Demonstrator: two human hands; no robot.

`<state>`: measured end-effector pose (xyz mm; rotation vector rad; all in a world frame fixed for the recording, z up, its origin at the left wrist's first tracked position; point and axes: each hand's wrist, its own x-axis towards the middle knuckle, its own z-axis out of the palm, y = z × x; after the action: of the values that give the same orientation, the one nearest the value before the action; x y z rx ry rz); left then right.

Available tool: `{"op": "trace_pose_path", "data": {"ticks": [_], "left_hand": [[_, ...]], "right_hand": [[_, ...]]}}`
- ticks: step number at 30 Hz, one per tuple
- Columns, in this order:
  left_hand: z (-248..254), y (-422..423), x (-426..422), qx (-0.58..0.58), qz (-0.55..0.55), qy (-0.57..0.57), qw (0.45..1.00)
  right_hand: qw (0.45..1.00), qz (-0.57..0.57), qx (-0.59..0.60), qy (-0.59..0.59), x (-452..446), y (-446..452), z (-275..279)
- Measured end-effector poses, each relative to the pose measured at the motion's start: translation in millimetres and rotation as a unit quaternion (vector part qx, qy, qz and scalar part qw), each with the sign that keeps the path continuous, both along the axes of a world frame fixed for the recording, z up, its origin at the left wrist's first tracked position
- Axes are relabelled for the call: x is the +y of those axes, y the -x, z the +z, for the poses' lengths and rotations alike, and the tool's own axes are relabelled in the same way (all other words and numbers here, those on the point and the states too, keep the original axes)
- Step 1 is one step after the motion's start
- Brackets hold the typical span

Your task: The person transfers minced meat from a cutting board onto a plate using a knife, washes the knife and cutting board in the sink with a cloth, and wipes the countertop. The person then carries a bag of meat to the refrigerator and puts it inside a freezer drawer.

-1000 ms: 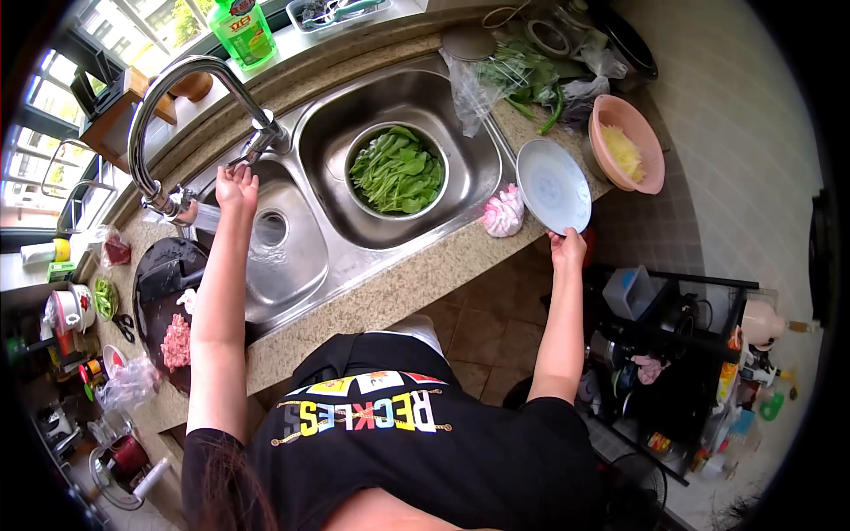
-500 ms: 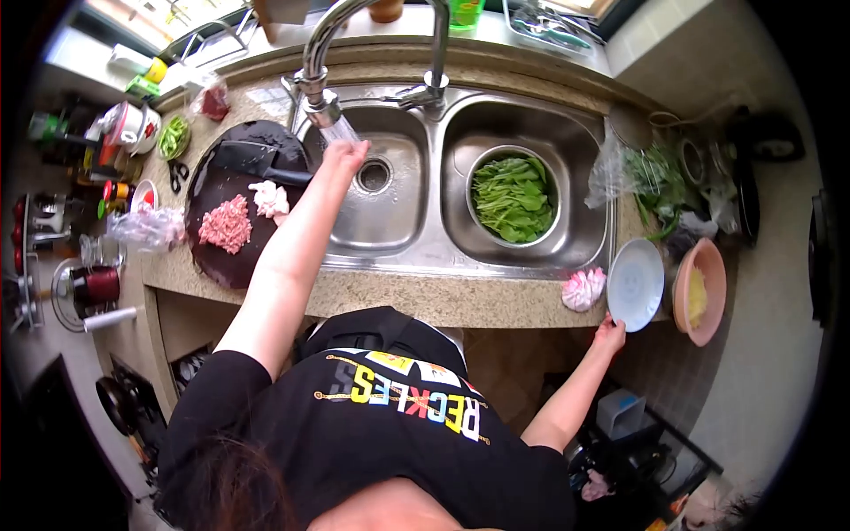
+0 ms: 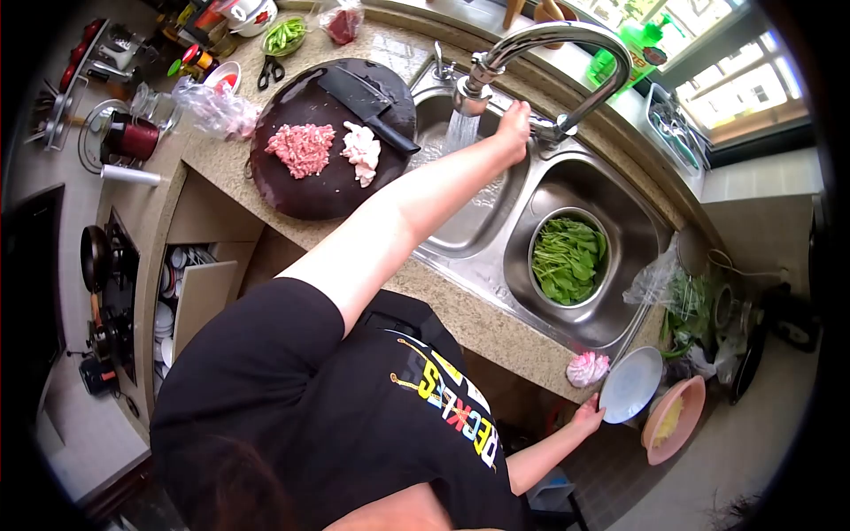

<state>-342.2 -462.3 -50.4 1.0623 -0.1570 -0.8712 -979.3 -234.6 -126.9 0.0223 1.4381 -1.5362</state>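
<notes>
My left hand (image 3: 513, 131) is at the faucet (image 3: 560, 34), near its base, beside the running water (image 3: 461, 130); its fingers look pressed together, and what they touch is hidden. In my right hand (image 3: 586, 416) is the edge of a pale blue plate (image 3: 630, 384), held over the counter's front edge. A metal bowl of leafy greens (image 3: 567, 257) sits in the right basin. Close to the plate lie a pink and white cloth (image 3: 587, 369) and a pink bowl (image 3: 676, 421) with pale yellow shreds inside.
A round dark board (image 3: 328, 195) on the counter bears minced meat (image 3: 301, 150), whitish pieces (image 3: 361, 153) and a cleaver (image 3: 354, 96). Plastic bags and greens (image 3: 686, 301) lie right of the sink. A cabinet door (image 3: 202, 301) stands open below, at the left.
The view has turned. My left hand has gone from the faucet base to the water stream, then back beside the base. My right hand still holds the plate.
</notes>
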Motion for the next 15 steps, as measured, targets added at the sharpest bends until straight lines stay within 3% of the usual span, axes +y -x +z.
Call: {"op": "trace_pose_path", "data": {"ticks": [4, 5, 7, 9, 11, 13, 15], "left_hand": [[25, 13, 3, -0.064, -0.145, -0.012, 0.987], [25, 13, -3, -0.141, -0.178, -0.091, 0.970], [37, 7, 8, -0.101, -0.213, -0.074, 0.969], [30, 0, 17, -0.056, -0.218, -0.034, 0.974], [23, 11, 48, -0.148, -0.123, -0.020, 0.981], [0, 18, 86, -0.345, -0.179, -0.232, 0.892], [1, 22, 135, -0.490, -0.265, -0.221, 0.801]], "right_hand": [[0.997, -0.053, 0.017, -0.061, 12, -19, 21], [0.997, -0.048, 0.019, -0.062, 16, -22, 22], [0.995, -0.074, 0.035, -0.057, 21, -32, 30], [0.982, -0.108, 0.133, -0.081, 15, -78, 58], [0.966, -0.036, 0.250, -0.061, 14, -113, 81], [0.955, 0.007, 0.294, -0.030, 9, -163, 109], [0.940, 0.058, 0.337, 0.007, 3, -219, 139]]}}
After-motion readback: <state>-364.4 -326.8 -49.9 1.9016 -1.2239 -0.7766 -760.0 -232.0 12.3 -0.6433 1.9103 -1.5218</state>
